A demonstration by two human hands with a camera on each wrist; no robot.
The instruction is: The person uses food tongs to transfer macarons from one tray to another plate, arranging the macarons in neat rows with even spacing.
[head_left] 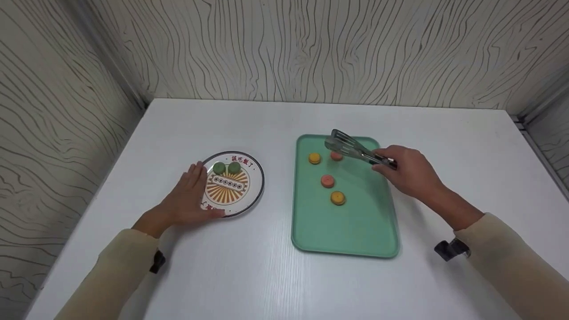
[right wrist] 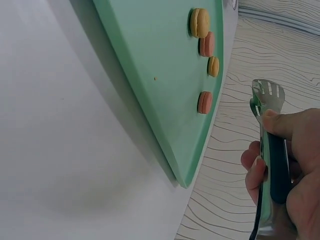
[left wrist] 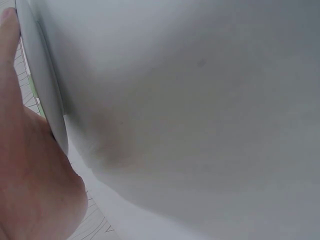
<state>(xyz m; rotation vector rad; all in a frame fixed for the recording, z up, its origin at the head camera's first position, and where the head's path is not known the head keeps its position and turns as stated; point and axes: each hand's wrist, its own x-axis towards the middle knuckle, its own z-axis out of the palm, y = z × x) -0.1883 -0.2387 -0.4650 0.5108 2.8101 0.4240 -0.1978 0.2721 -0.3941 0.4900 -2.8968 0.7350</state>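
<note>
My left hand point(head_left: 189, 200) rests against the left side of a round patterned plate point(head_left: 255, 189), its fingers straight along the rim and its thumb at the near edge. On the plate sit two green macarons point(head_left: 234, 167) side by side. My right hand point(head_left: 411, 171) grips metal serving tongs point(head_left: 355, 150) with dark handles, also visible as slotted tongs point(right wrist: 272, 95) in the right wrist view. Their tips hang over the far part of a green tray point(head_left: 344, 235), overlapping a pink macaron point(head_left: 336, 156). Nothing shows between the tong tips.
Another pink macaron point(head_left: 327, 181) and two yellow ones, a far macaron point(head_left: 314, 158) and a near macaron point(head_left: 338, 198), lie on the tray. Plate and tray stand apart on a white table point(head_left: 266, 275). Wood-grain panels point(head_left: 302, 53) rise behind it and at both sides.
</note>
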